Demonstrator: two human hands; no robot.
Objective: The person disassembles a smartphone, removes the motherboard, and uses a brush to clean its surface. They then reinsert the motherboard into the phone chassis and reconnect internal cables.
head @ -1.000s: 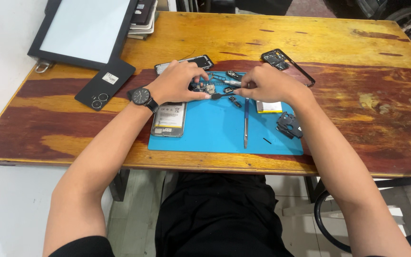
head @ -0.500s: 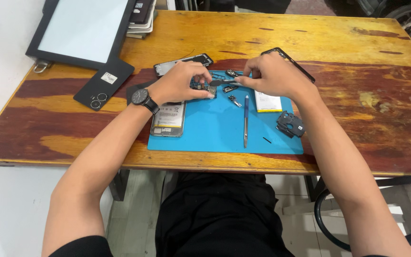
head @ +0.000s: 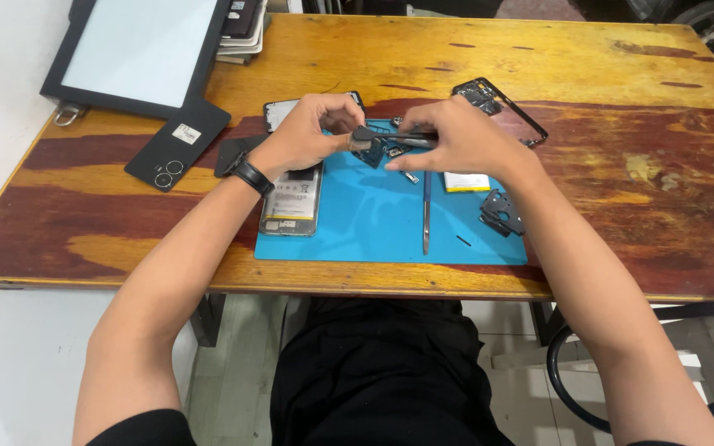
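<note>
My left hand (head: 306, 136), with a black watch on its wrist, pinches a small dark phone part (head: 365, 137) just above the far edge of the blue work mat (head: 373, 235). My right hand (head: 460, 139) grips a dark slim tool (head: 411, 137) held level, its tip against that part. Under the hands lie a few small loose components (head: 411, 176). An opened phone body (head: 291, 202) showing its battery lies on the mat's left edge, beside my left wrist.
A metal pry tool (head: 426, 211), a black bracket (head: 502, 213) and a pale yellow-edged piece (head: 466, 182) lie on the mat. A black phone frame (head: 502, 107), a black back cover (head: 177, 144) and a large framed screen (head: 138, 49) rest on the wooden table (head: 621, 66).
My right hand has shifted slightly left toward the left hand, and the tool now lies level between the two hands at the small part. The things on the mat have stayed put.
</note>
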